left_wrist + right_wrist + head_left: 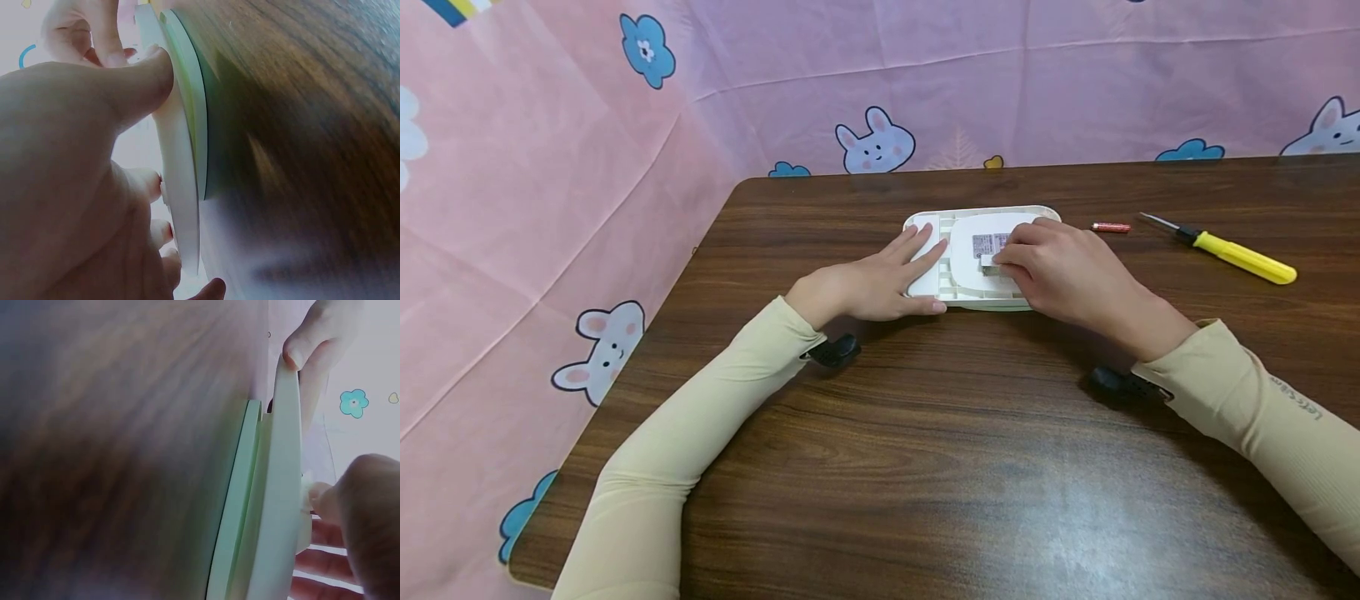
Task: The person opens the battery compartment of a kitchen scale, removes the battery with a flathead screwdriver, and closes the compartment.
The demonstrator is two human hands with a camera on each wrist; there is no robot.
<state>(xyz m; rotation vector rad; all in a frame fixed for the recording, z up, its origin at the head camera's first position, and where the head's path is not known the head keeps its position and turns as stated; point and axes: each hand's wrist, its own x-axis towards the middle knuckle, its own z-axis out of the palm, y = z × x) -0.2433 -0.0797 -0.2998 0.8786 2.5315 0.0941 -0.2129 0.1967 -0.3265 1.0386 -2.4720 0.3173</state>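
Note:
A white plastic device (pixel 962 250), which looks like a kitchen scale, lies underside up with a printed label (pixel 982 244) on its raised panel. My left hand (pixel 880 283) rests spread across its left end, thumb at the near edge. Between thumb and fingers, my right hand (pixel 1067 267) pinches a small white cover (pixel 987 261) over a slot beside the label. The right hand hides the device's right part. Seen from the left wrist, a pale green layer (pixel 199 125) sits under the device's white rim (pixel 178 169).
Right of the device lies a small red battery (pixel 1110 227). Farther right is a screwdriver (pixel 1247 257) with a yellow handle, its tip toward the battery. The brown wooden table (pixel 880 467) meets a pink patterned cloth (pixel 955 83) at the back and left.

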